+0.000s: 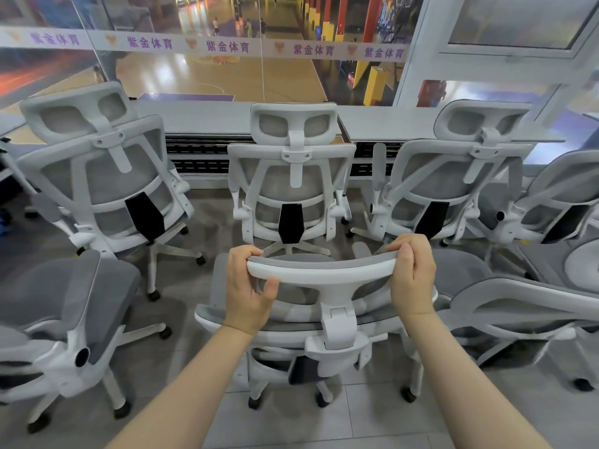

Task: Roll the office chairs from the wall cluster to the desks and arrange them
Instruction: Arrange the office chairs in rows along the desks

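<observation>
both forearms are stretched forward and down, wrists level, with the left hand (249, 286) and right hand (412, 273) set at opposite ends of the headrest (321, 270) of the near chair (327, 335). the seat of that chair is mostly hidden behind its own back, and only some casters are seen on the floor (324, 422). the fingers of each hand are curled over the top edge of the headrest, and the left thumb (270, 288) is pressed under the rim; the right thumb cannot be made out. three chairs are lined up ahead at the counter (201, 116) under the window (227, 59), the middle chair (291, 179) directly in front. further chairs are cut off at both sides.
</observation>
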A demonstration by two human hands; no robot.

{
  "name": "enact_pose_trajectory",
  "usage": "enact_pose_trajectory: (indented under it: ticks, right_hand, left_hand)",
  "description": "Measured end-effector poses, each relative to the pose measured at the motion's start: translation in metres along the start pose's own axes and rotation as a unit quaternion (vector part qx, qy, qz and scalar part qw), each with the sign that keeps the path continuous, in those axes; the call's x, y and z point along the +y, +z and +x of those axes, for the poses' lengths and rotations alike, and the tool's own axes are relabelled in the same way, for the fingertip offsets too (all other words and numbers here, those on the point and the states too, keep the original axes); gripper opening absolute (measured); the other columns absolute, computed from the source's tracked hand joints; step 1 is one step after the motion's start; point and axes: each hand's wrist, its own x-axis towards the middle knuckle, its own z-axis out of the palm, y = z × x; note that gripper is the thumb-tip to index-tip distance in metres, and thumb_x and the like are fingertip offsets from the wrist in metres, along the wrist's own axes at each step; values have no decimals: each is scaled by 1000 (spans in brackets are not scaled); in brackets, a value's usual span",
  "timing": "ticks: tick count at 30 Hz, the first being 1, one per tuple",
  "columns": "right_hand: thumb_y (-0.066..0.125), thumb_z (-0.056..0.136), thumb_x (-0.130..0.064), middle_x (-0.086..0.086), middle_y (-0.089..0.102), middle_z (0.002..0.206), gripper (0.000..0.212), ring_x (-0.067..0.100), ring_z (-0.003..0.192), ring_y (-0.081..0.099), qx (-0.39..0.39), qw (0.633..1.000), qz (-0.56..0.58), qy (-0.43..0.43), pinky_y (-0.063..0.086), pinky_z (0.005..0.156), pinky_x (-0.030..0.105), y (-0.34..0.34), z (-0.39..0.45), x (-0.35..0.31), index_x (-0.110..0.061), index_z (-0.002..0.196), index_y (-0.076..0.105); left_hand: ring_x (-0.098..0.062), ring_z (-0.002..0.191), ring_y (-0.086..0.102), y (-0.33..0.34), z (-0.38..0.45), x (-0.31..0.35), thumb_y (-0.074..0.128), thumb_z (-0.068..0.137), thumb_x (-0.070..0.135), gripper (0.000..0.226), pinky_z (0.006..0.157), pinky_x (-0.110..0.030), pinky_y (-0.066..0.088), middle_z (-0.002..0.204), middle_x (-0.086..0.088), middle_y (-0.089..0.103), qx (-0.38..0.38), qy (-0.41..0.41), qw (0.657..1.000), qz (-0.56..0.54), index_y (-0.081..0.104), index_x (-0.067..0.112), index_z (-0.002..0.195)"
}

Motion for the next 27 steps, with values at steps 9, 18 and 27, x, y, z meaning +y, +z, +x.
enact_pose_trajectory:
  ticks: [9,18,27]
  right_hand:
    - [33,89,-19,6,53,87,25,24,88,51,-19,1000,-12,12,42,82,32,0,-5,-9,-10,80,54]
    - [36,89,-18,-4,55,90,22,19,93,52,-30,998,-55,17,44,86,35,-8,-9,-22,-12,85,57]
    - [52,84,-20,-9,56,100,16,15,100,51,-37,977,-209,-29,41,94,38,11,-24,-79,-19,98,59]
  left_hand:
    - [-14,94,47,-11,3,6,52,80,43,39,87,-18,38,103,-5,46,-31,0,999,21,44,18,109]
    - [-8,109,46,-24,2,15,53,80,40,43,96,-14,34,114,4,47,-79,-8,996,40,44,23,119]
    - [7,131,32,-74,2,19,55,89,41,52,106,-7,21,135,31,36,-180,-42,978,96,36,38,137]
